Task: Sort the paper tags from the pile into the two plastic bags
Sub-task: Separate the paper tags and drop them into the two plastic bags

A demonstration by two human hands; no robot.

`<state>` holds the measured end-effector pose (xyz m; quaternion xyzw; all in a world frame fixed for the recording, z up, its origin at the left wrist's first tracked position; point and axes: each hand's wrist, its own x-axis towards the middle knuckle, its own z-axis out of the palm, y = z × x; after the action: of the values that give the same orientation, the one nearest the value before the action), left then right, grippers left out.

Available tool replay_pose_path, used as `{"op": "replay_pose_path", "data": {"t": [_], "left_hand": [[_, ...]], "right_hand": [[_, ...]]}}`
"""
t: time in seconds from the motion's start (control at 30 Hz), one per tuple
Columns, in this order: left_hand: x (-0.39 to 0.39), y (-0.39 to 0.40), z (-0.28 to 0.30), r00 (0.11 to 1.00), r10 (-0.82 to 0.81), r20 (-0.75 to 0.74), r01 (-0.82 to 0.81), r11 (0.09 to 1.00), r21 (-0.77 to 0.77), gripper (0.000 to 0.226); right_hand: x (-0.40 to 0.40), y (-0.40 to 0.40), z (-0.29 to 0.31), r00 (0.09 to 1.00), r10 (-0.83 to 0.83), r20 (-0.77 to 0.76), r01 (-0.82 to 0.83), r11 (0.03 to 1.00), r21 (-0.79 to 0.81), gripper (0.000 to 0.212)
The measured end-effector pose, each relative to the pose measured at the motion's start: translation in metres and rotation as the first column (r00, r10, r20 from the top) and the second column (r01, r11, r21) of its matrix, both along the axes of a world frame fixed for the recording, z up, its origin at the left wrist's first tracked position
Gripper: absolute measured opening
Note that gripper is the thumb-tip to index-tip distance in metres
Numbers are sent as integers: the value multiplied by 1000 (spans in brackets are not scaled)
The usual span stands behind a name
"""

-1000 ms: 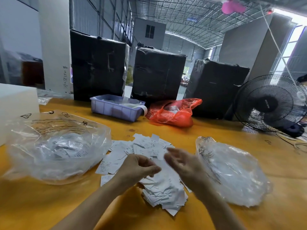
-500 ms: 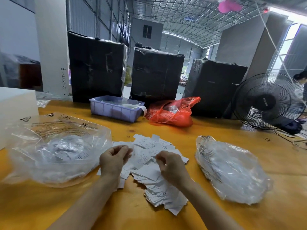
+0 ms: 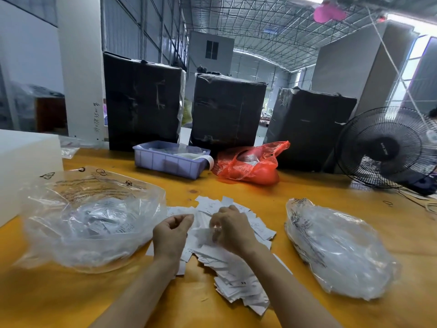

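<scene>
A loose pile of white paper tags (image 3: pixel 238 278) lies on the orange table between two clear plastic bags. The left bag (image 3: pixel 89 223) is large and puffed, with tags inside. The right bag (image 3: pixel 338 249) lies flatter and also holds tags. Both my hands are on the far part of the pile. My left hand (image 3: pixel 171 235) has its fingers curled, and thumb and forefinger pinch the edge of a tag. My right hand (image 3: pixel 233 230) is curled over the pile and pinches a tag; its fingertips are blurred.
At the back of the table stand a lilac plastic tray (image 3: pixel 170 159) and a red plastic bag (image 3: pixel 250 166), with three black wrapped boxes (image 3: pixel 227 114) behind them. A black fan (image 3: pixel 387 147) stands at the right, a white block (image 3: pixel 26 162) at the left.
Both hands moved away from me onto the far part of the pile. The left hand swung out toward the left bag and came back beside the right hand.
</scene>
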<state>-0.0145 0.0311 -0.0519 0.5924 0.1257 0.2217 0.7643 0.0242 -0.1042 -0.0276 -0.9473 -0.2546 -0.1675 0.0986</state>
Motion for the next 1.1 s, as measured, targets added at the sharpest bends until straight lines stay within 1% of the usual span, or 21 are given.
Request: {"op": "replay_pose_path", "data": {"t": [0.03, 0.1, 0.17, 0.2, 0.23, 0.3, 0.33, 0.37, 0.4, 0.43, 0.5, 0.53, 0.6, 0.63, 0.7, 0.77, 0.87, 0.93, 0.97, 1.03, 1.1], "left_hand": [[-1, -1, 0, 1000, -22, -2, 22, 1000, 18, 3], [-3, -3, 1, 996, -91, -12, 91, 995, 43, 6], [-6, -7, 3, 979, -200, -32, 201, 978, 48, 9], [-9, -10, 3, 962, -270, -40, 272, 961, 45, 10], [-11, -12, 3, 938, -344, -47, 346, 937, 41, 10], [-17, -18, 4, 886, -459, -68, 462, 886, 39, 6], [-19, -21, 4, 868, -489, -81, 494, 868, 45, 4], [-21, -23, 5, 858, -504, -95, 510, 858, 56, 6], [-22, -25, 6, 852, -511, -108, 520, 851, 74, 9], [-23, -26, 6, 848, -517, -117, 528, 844, 97, 10], [-24, -27, 7, 841, -528, -114, 540, 831, 135, 8], [-25, -27, 7, 835, -539, -112, 550, 822, 145, 5], [-26, -28, 6, 821, -560, -111, 571, 808, 144, 6], [-26, -28, 5, 816, -568, -110, 578, 804, 138, 8], [-26, -29, 4, 810, -577, -105, 586, 798, 137, 9], [-27, -31, 5, 809, -580, -100, 588, 794, 155, 7], [-28, -35, 7, 840, -535, -86, 542, 822, 175, 5], [-28, -34, 10, 877, -475, -73, 480, 857, 186, 5], [-28, -32, 12, 883, -464, -68, 468, 862, 195, 6], [-28, -28, 15, 863, -504, -41, 500, 838, 219, 14], [-29, -26, 18, 824, -566, 14, 548, 803, 234, 22]], "right_hand": [[-2, -5, 1, 1000, -13, 24, 11, 997, 70, 14], [-9, -18, 3, 1000, -26, 5, 23, 960, 278, 2], [-18, -36, 4, 997, -49, -52, 69, 853, 517, 7], [-23, -46, 3, 994, -54, -97, 104, 765, 635, 9], [-28, -56, 2, 985, -25, -169, 145, 642, 753, 9], [-40, -68, 0, 936, 158, -313, 253, 314, 915, 10], [-45, -71, -1, 903, 256, -345, 311, 165, 936, 16], [-49, -72, -1, 878, 320, -356, 353, 69, 933, 23], [-51, -72, 0, 863, 358, -357, 374, 24, 927, 26], [-53, -71, 2, 851, 387, -355, 380, 13, 925, 26], [-56, -67, 5, 836, 419, -355, 374, 39, 927, 14], [-57, -64, 5, 835, 412, -363, 368, 72, 927, 8], [-58, -60, 2, 854, 366, -369, 337, 150, 929, 7], [-59, -58, 1, 866, 347, -359, 321, 165, 933, 6], [-59, -58, 0, 876, 342, -339, 306, 147, 940, 4], [-58, -59, -1, 878, 337, -341, 313, 136, 940, 9], [-59, -60, -1, 882, 315, -351, 309, 175, 935, 4], [-60, -61, -2, 877, 298, -378, 312, 246, 918, 6], [-60, -62, -3, 867, 293, -403, 315, 304, 899, 5], [-63, -63, -4, 836, 310, -452, 303, 427, 852, 5], [-65, -60, -3, 810, 342, -476, 264, 514, 817, 6]]}}
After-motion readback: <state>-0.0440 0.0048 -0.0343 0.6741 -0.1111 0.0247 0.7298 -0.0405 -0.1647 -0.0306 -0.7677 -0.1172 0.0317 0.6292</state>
